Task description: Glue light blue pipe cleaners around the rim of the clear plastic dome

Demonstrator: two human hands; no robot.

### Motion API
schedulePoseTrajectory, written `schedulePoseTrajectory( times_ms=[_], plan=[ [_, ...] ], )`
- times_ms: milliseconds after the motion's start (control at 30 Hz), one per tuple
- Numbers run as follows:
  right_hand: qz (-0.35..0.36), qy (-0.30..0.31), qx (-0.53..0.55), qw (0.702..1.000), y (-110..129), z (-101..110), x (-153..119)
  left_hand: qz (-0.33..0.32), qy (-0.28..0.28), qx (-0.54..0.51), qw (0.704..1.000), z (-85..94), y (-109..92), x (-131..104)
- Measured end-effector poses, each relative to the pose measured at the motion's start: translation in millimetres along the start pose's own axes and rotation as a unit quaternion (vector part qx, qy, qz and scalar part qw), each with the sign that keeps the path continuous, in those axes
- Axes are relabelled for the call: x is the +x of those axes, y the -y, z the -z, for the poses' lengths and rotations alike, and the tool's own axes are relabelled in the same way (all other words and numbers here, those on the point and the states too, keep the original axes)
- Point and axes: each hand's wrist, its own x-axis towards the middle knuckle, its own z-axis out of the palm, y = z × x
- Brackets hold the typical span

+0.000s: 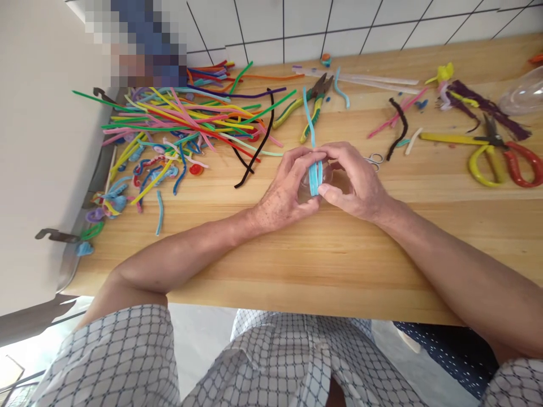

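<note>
Between my two hands is a small clear rounded plastic piece [304, 182] with a light blue pipe cleaner [314, 180] wound around it in several side-by-side turns. One loose end of the pipe cleaner sticks up past my fingertips. My left hand [292, 186] curls around the plastic from the left, with its fingers over the top of the windings. From the right, my right hand [354, 181] closes in, its thumb pressed by the windings and its fingertips meeting the left ones at the top. The far side of the plastic is hidden.
A pile of coloured pipe cleaners [190, 116] lies at the left. Pliers [311, 107] rest beyond my hands, and small scissors [374, 162] beside the right one. Large red-and-yellow scissors [494, 144] lie at the right. A tiled wall [305, 28] borders the back.
</note>
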Motion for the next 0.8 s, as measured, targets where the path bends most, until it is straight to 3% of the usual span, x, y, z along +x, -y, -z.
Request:
schedulePoseTrajectory(
  times_ms=[500, 800],
  plan=[
    [-0.025, -0.009, 0.026, 0.999, 7.3, 3.8, 0.5, 0.008, 0.026, -0.031, 0.999, 1.3, -4.5, -1.8],
    [-0.033, -0.008, 0.06, 0.998, 4.2, -0.7, 1.3, -0.008, 0.003, -0.022, 1.0, -1.9, -5.2, -3.1]
  ],
)
